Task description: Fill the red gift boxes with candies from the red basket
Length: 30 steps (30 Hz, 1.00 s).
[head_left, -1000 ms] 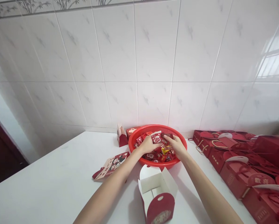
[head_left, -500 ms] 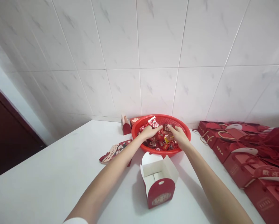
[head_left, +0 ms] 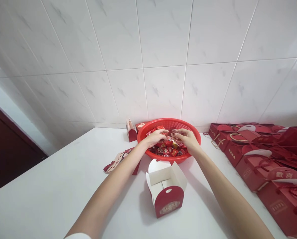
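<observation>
Head view: the white-edged packet no longer showed by the left hand (head_left: 155,137), whose fingers spread loosely above sweets (head_left: 173,152) in the twelve-o'clock basket (head_left: 169,159). Whether the curled right hand (head_left: 191,142) gripped anything was unclear; the six-o'clock box (head_left: 169,201) remained unfilled.

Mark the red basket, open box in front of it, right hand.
Red basket (head_left: 179,124), head view: perforated inner back wall.
Open box (head_left: 170,196), head view: red front flap.
Right hand (head_left: 190,141), head view: back of hand.
</observation>
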Motion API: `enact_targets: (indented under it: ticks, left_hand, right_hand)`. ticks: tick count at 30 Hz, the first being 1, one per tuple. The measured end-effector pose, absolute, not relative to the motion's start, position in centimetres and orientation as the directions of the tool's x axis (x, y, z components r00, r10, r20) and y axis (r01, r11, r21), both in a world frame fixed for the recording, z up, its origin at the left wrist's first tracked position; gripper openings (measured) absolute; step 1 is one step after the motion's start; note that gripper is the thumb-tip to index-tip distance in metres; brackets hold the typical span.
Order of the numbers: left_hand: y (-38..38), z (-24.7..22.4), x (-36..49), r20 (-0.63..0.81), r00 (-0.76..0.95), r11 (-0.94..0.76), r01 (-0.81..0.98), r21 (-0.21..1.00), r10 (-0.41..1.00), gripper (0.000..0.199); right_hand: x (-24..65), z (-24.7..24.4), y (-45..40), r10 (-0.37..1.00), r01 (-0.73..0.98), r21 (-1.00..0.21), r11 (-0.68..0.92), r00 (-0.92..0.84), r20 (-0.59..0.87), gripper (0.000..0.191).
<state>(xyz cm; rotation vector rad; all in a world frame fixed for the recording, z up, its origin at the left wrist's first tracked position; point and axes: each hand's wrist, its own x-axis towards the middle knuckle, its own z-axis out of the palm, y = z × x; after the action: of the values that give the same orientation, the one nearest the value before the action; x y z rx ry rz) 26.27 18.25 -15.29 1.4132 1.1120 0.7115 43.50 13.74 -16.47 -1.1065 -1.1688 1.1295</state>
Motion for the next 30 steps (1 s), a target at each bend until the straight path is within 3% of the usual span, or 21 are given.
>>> enact_targets:
  ticks: [6,11,17,20,22,25,30]
  left_hand:
    - [17.8,-15.2,26.3,-0.121,0.420,0.066,0.141,0.988,0.899,0.034]
    - [18.7,-16.0,26.2,-0.054,0.364,-0.046,0.260,0.965,0.930,0.026]
    - [19.7,-16.7,26.1,0.161,0.217,-0.242,0.428,0.871,0.963,0.054]
    - [19.4,-16.3,25.9,0.229,0.256,-0.330,0.486,0.809,0.939,0.044]
    - [19.0,-16.0,25.9,0.180,0.383,-0.369,0.510,0.777,0.906,0.032]
    - [18.4,-15.8,25.9,-0.020,0.594,-0.396,0.562,0.726,0.805,0.020]
    - [18.9,-15.5,26.5,-0.380,0.610,-0.410,0.771,0.488,0.695,0.089]
  right_hand:
    - [43.5,-16.3,13.5,0.990,-0.090,-0.987,0.134,0.052,0.130,0.020]
    - [43.5,-16.4,13.6,0.986,-0.100,-0.983,0.157,0.078,0.149,0.022]
    - [43.5,-16.5,13.9,0.977,-0.115,-0.978,0.173,0.149,0.155,0.024]
    - [43.5,-16.4,13.9,0.974,-0.118,-0.977,0.180,0.161,0.160,0.025]
    - [43.5,-16.3,13.9,0.974,-0.121,-0.976,0.180,0.162,0.159,0.025]
    - [43.5,-16.4,14.0,0.976,-0.125,-0.977,0.171,0.155,0.151,0.024]
    - [43.5,-16.6,14.2,0.977,-0.126,-0.977,0.171,0.150,0.152,0.021]
